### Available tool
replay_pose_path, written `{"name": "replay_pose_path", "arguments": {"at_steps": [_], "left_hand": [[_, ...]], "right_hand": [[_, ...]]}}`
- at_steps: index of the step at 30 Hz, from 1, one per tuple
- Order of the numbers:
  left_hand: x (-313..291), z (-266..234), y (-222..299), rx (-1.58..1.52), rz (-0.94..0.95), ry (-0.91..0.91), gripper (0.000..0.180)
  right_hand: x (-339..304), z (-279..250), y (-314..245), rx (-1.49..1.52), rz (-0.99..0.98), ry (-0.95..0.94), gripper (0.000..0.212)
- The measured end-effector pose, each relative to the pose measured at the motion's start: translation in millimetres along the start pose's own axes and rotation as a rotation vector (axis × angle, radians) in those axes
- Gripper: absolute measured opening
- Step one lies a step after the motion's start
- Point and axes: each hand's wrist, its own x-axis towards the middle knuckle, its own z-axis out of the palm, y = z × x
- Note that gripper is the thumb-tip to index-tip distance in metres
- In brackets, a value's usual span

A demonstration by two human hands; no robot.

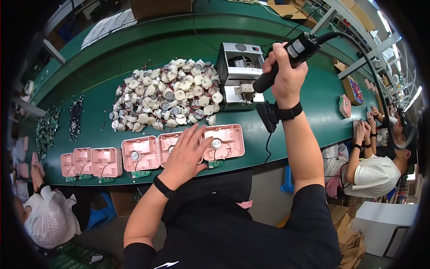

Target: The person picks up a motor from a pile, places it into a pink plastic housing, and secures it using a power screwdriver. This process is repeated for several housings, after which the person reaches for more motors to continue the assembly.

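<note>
My right hand (289, 74) is closed round a black electric screwdriver (265, 81), its tip pointing down beside the front of a screw feeder (242, 71). My left hand (184, 152) lies with fingers stretched over two pink plastic housings, gripping nothing. Its thumb side rests near a small round speaker (216, 143) in the rightmost housing (237, 134). The neighbouring housing (165, 140) is partly hidden under my hand. Farther left, another pink housing (139, 145) also holds a round speaker with wires. Green circuit boards (141, 174) hang at the housings' near edges.
A heap of white motor units with wires (170, 94) lies behind the housings. Smaller pink housings (106, 162) continue the row leftward. Piles of circuit boards (47, 130) and small black parts (76, 119) lie far left. Co-workers sit on both sides; a screwdriver cable (358, 45) arcs rightward.
</note>
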Motion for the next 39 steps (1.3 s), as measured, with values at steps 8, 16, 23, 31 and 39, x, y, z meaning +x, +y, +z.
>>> {"name": "replay_pose_path", "arguments": {"at_steps": [8, 16, 23, 31, 39], "left_hand": [[1, 8, -4, 0.015, -0.012, 0.03, 0.073], [2, 13, -6, 0.027, 0.061, -0.009, 0.06], [3, 15, -3, 0.02, 0.026, 0.032, 0.057], [3, 13, -4, 0.002, 0.041, 0.052, 0.055], [6, 13, -5, 0.011, 0.033, 0.062, 0.062]], "right_hand": [[-23, -2, -4, 0.004, 0.123, -0.013, 0.016], [-116, 16, -34, 0.076, 0.155, -0.129, 0.022], [-137, 27, -1, 0.1, 0.133, -0.165, 0.028], [-143, 30, 10, 0.062, 0.147, -0.193, 0.028], [-151, 31, 20, 0.025, 0.057, -0.239, 0.029]]}}
